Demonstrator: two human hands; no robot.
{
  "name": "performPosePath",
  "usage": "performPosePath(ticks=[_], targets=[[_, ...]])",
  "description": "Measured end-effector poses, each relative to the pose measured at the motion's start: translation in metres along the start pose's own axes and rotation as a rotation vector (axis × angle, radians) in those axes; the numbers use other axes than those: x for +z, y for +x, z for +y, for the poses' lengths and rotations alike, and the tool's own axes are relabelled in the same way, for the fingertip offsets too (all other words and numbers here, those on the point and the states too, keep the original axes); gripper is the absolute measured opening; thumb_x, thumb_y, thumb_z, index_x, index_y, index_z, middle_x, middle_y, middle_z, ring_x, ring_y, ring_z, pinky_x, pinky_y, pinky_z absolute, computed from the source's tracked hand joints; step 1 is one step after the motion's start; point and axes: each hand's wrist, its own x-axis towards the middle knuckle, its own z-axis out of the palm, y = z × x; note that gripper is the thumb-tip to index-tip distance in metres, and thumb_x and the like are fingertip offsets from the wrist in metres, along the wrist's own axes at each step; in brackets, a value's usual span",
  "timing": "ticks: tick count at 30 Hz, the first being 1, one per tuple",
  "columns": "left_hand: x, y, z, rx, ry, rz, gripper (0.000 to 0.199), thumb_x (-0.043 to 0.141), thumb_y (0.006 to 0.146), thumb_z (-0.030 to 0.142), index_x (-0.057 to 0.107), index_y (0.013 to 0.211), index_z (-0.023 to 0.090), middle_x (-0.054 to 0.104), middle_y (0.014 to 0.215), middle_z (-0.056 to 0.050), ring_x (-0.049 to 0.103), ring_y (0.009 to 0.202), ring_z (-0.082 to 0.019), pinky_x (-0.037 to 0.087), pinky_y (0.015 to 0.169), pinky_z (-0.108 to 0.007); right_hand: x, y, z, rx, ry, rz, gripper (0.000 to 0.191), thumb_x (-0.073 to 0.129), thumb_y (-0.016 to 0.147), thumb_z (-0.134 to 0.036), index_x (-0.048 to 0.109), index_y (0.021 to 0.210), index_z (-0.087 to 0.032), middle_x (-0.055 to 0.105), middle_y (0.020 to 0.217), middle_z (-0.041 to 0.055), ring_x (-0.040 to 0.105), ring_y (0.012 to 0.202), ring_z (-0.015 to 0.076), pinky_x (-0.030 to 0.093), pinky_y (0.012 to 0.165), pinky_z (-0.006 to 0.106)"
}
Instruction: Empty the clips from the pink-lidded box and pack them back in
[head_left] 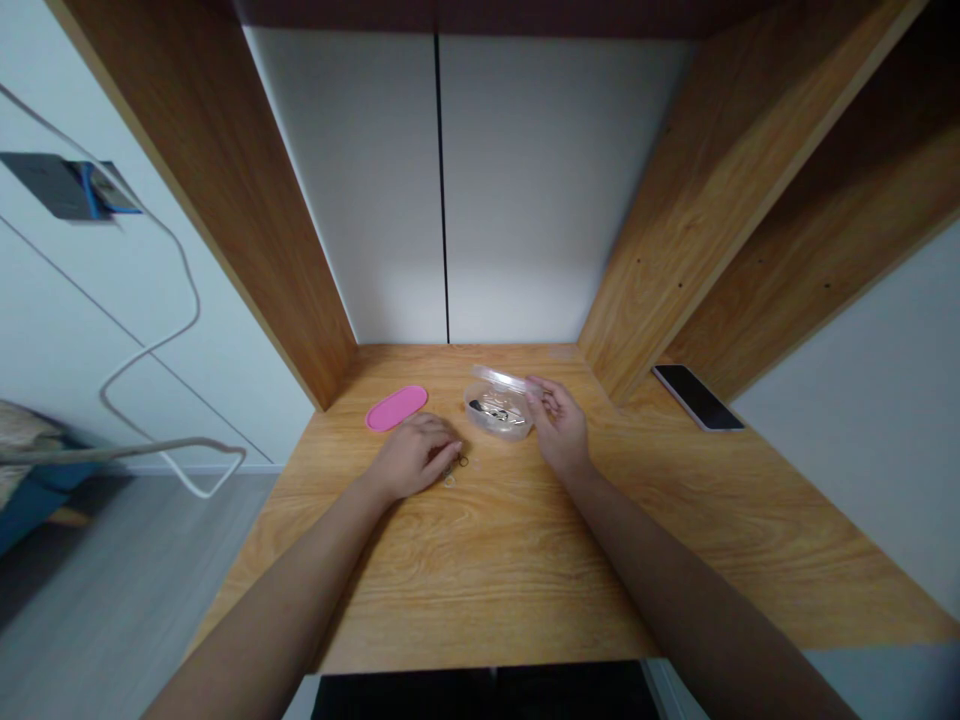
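A clear plastic box [510, 431] stands on the wooden desk with its hinged lid [501, 378] raised. Small dark and metallic items [495, 412] lie inside it. My right hand [561, 425] is closed on the box's right side, thumb in front, near the lid. To the left, my left hand [416, 455] rests on the desk with its fingers curled and thumb drawn in; whatever is between the fingertips is hidden. Beside those fingertips lie a small dark ring [463, 461] and a pale ring [449, 480].
Behind my left hand lies a pink oval tray or lid [396, 408]. A smartphone [697, 398] rests at the right, beyond the wooden upright [675, 230]. Another wooden panel [225, 200] bounds the left side. A white cable [187, 270] hangs by the left wall.
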Motion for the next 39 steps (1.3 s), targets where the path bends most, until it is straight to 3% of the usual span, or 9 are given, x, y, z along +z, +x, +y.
performPosePath(ticks=[3,7,13,15,19,23,27,31,39], targets=[[0.006,-0.001,-0.003,-0.134,-0.012,0.110,0.027,0.052,0.097,0.035,0.070,0.112,0.021,0.075,0.105,-0.009,0.068,0.100,-0.024,0.050,0.095,-0.043,-0.001,-0.001,-0.002,-0.036,-0.005,-0.026,0.031,0.063,0.094,-0.040,0.067,0.119,-0.023,0.070,0.121,0.0106,0.068,0.108,0.0246,0.056,0.094,0.041],[0.014,-0.001,-0.005,-0.348,-0.178,0.249,0.046,0.055,0.096,0.041,0.053,0.136,0.018,0.075,0.105,-0.008,0.070,0.096,-0.022,0.053,0.090,-0.038,-0.003,-0.001,-0.011,-0.151,-0.045,-0.112,0.027,0.061,0.095,-0.035,0.067,0.120,-0.025,0.068,0.121,0.0094,0.065,0.111,0.0242,0.054,0.097,0.042],[0.016,0.001,-0.008,-0.512,-0.227,0.280,0.058,0.052,0.096,0.049,0.049,0.143,0.014,0.076,0.096,-0.007,0.071,0.086,-0.022,0.054,0.082,-0.035,-0.003,-0.005,-0.024,-0.287,-0.030,-0.273,0.028,0.060,0.096,-0.029,0.065,0.124,-0.029,0.066,0.128,0.0083,0.060,0.122,0.0243,0.047,0.108,0.046],[0.016,0.001,-0.011,-0.510,-0.215,0.272,0.053,0.051,0.097,0.048,0.055,0.136,0.013,0.075,0.099,-0.008,0.070,0.087,-0.022,0.054,0.083,-0.036,-0.002,-0.007,-0.023,-0.278,0.011,-0.291,0.028,0.060,0.097,-0.031,0.065,0.124,-0.030,0.065,0.130,0.0081,0.059,0.124,0.0245,0.047,0.109,0.046],[0.015,0.002,-0.014,-0.409,-0.226,0.260,0.044,0.051,0.098,0.044,0.063,0.128,0.015,0.071,0.121,-0.013,0.067,0.109,-0.026,0.050,0.099,-0.040,-0.001,-0.008,-0.019,-0.215,0.099,-0.273,0.026,0.059,0.097,-0.037,0.065,0.122,-0.030,0.064,0.130,0.0082,0.060,0.124,0.0251,0.049,0.107,0.046],[0.016,0.001,-0.014,-0.317,-0.335,0.199,0.046,0.048,0.100,0.041,0.056,0.139,0.017,0.058,0.144,-0.013,0.058,0.129,-0.027,0.043,0.112,-0.043,-0.001,-0.008,-0.019,-0.124,0.177,-0.258,0.028,0.057,0.098,-0.043,0.064,0.121,-0.028,0.066,0.130,0.0086,0.062,0.123,0.0246,0.051,0.105,0.044],[0.021,-0.001,-0.017,-0.289,-0.415,0.209,0.055,0.052,0.098,0.039,0.045,0.149,0.019,0.051,0.151,-0.013,0.050,0.139,-0.027,0.037,0.119,-0.046,-0.002,-0.008,-0.020,-0.045,0.190,-0.183,0.029,0.056,0.098,-0.046,0.063,0.117,-0.026,0.071,0.120,0.0081,0.068,0.110,0.0230,0.056,0.095,0.040],[0.027,-0.004,-0.020,-0.252,-0.404,0.212,0.065,0.064,0.091,0.036,0.043,0.150,0.019,0.053,0.148,-0.016,0.053,0.135,-0.029,0.040,0.116,-0.051,-0.003,-0.005,-0.015,-0.018,0.094,-0.070,0.029,0.053,0.098,-0.050,0.066,0.106,-0.025,0.074,0.101,0.0061,0.070,0.095,0.0216,0.057,0.087,0.038],[0.024,-0.003,-0.014,-0.238,-0.299,0.237,0.077,0.076,0.082,0.030,0.041,0.151,0.024,0.060,0.138,-0.014,0.064,0.116,-0.026,0.050,0.106,-0.049,-0.003,-0.005,-0.013,0.007,0.067,-0.077,0.033,0.052,0.097,-0.053,0.067,0.103,-0.024,0.075,0.094,0.0053,0.070,0.087,0.0219,0.058,0.077,0.035]])
